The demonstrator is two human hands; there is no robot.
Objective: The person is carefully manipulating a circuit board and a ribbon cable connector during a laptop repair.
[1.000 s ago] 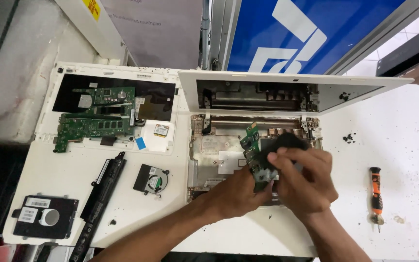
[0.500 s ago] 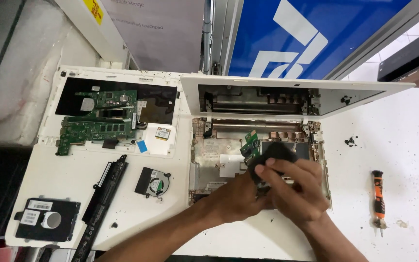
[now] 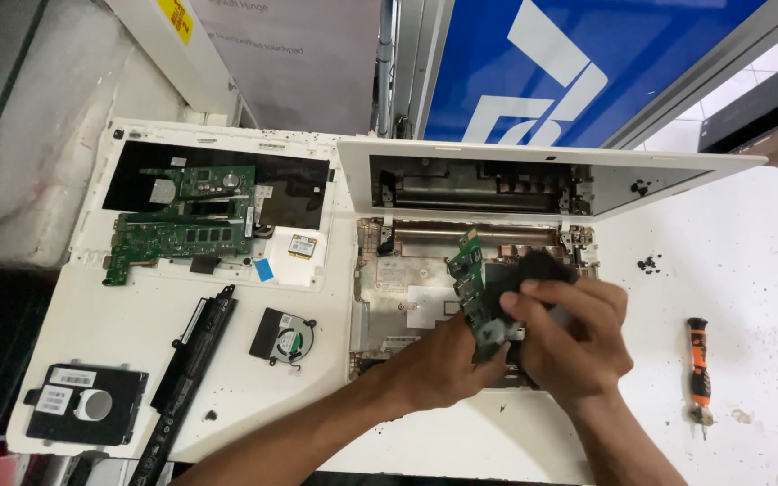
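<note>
White tabletop (image 3: 749, 234) serves as the work surface, with a blue and white panel (image 3: 569, 63) standing along its far edge. Over the middle of the table, a small green circuit board (image 3: 468, 286) is held on edge, tilted, above the open white laptop base (image 3: 398, 297). The left hand (image 3: 438, 364) grips the near end of the board between thumb and fingers. The right hand (image 3: 574, 337) is clenched around a black cloth-like wad (image 3: 533, 270) and presses it against the right face of the board. Compared with half a second ago, the board stands more upright and more of its length shows above the hands, and the black wad sits slightly farther along it; the wiping contact is therefore judged to be in progress along the board, not finished. Beyond the base, the white display lid (image 3: 677, 175) lies opened flat with its hinge channel exposed. To the left, a second white tray-like cover (image 3: 92, 297) carries a large green mainboard (image 3: 182, 225), a small wireless card (image 3: 303, 245), a cooling fan (image 3: 283, 337), a long black battery bar (image 3: 186, 360) and a black drive (image 3: 83, 403). To the right, well apart from both hands, an orange and black screwdriver (image 3: 698, 364) lies beside dark debris specks (image 3: 648, 265).
</note>
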